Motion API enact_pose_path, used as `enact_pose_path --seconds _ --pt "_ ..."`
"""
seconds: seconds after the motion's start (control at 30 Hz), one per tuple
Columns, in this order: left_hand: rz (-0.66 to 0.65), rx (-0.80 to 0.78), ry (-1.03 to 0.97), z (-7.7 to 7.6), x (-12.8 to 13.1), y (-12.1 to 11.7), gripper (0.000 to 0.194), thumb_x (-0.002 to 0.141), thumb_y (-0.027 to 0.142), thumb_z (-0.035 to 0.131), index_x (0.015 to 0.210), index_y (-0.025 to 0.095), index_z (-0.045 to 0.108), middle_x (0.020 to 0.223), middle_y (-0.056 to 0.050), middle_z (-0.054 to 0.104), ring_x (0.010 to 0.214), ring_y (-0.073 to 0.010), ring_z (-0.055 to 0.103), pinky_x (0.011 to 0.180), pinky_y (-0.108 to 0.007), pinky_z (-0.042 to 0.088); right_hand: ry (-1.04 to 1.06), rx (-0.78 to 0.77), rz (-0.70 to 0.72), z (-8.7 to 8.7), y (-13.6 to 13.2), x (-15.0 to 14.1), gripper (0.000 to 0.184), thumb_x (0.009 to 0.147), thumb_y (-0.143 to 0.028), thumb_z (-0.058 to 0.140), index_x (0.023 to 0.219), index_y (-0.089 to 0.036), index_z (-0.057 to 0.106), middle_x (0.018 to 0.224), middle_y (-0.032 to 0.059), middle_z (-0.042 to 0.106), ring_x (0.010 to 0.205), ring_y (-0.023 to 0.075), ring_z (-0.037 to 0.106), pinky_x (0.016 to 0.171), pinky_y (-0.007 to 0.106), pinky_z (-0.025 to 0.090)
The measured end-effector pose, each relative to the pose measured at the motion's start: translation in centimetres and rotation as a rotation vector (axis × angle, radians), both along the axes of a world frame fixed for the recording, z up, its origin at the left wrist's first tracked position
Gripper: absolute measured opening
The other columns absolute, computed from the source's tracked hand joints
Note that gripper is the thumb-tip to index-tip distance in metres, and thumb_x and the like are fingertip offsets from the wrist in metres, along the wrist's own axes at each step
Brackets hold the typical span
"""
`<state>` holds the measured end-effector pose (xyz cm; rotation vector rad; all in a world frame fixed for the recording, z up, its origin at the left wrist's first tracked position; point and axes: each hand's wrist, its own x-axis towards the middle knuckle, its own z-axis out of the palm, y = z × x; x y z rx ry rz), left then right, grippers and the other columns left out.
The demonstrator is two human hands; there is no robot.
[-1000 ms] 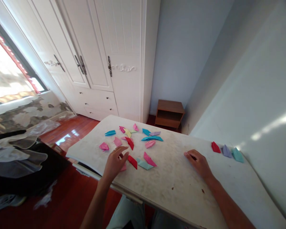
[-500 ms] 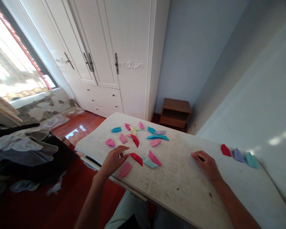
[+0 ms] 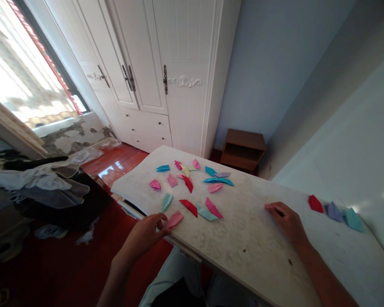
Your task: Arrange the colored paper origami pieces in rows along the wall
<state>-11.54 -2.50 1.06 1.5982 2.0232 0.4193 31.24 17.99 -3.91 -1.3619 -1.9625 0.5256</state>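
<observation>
Several folded paper pieces in pink, red, teal, yellow and purple lie scattered on a worn white table (image 3: 243,243). My left hand (image 3: 142,236) is at the table's near edge, its fingertips pinched on a pink folded piece (image 3: 175,219). A light teal piece (image 3: 167,201) lies just beyond it, with a red piece (image 3: 188,207) to the right. My right hand (image 3: 287,222) rests on the table with fingers curled under; anything beneath them is hidden. Further right sit a red piece (image 3: 315,204), a purple piece (image 3: 334,211) and a teal piece (image 3: 353,219).
A white wardrobe (image 3: 166,76) stands behind the table. A small brown nightstand (image 3: 243,149) is in the corner. On the left, a heap of clothes (image 3: 41,183) lies over the red wooden floor below a bright window (image 3: 19,85). A pale wall runs along the right.
My left hand has drawn back to the near edge with the pink piece, uncovering a light teal piece. The right hand stayed put. The view has swung left.
</observation>
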Motion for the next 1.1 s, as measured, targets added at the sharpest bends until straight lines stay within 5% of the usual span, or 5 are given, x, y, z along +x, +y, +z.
enact_pose_path --seconds 0.43,0.73,1.1 --pt "0.11 0.263 -0.252 -0.7 -0.2 0.6 0.039 0.083 0.05 0.057 0.098 0.017 0.071 0.09 -0.005 0.069 0.076 -0.0158 0.06 0.068 -0.023 0.044 0.017 -0.014 -0.009 0.0 -0.3 0.2 0.042 0.081 -0.058 0.052 0.076 -0.018 0.064 0.084 0.0064 0.065 0.076 0.0193 0.06 0.07 0.029 0.046" --pt "0.174 0.255 -0.7 -0.1 2.2 1.0 0.043 0.08 0.047 0.061 0.099 0.01 0.069 0.066 -0.006 0.065 0.057 -0.0135 0.059 0.053 -0.022 0.045 0.029 -0.031 -0.023 0.0 -0.4 0.1 0.044 0.08 -0.06 0.053 0.075 -0.018 0.064 0.083 0.007 0.066 0.077 0.0201 0.06 0.07 0.03 0.045" --pt "0.347 0.362 -0.861 -0.5 3.1 2.7 0.045 0.068 0.044 0.072 0.095 0.008 0.07 0.058 -0.002 0.058 0.053 -0.0088 0.051 0.053 -0.02 0.041 0.069 -0.068 -0.03 0.1 -0.3 0.2 0.044 0.079 -0.06 0.054 0.076 -0.017 0.065 0.084 0.0069 0.066 0.078 0.02 0.06 0.071 0.03 0.045"
